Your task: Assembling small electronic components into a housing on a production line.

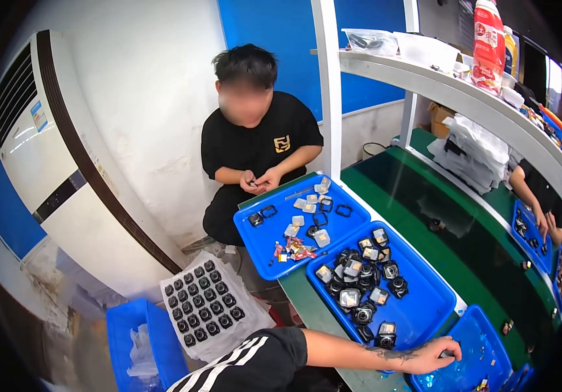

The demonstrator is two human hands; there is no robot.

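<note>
Many black camera-like units [364, 276] lie heaped in the middle blue tray [432, 297], and the left hand [435, 357] is at the rim between it and the nearer blue tray [482, 326], where scraps of blue film [439, 379] lie. Its grip is curled inward over a dark patch; whether it is pinching something, I cannot tell. The right hand is out of view. The forearm [343, 351] crosses the middle tray's near end, close to a pale-covered unit [386, 336], so a careless swing of the wrist could tip that unit or drag it against the rim. The heap looks uneven, so tugging one piece might send others sliding and scuff their lenses. In the far blue tray [255, 250], small coloured pieces [294, 249] lie loose; a bump along the green surface [302, 300] could scatter them among the pale parts [321, 238]
</note>
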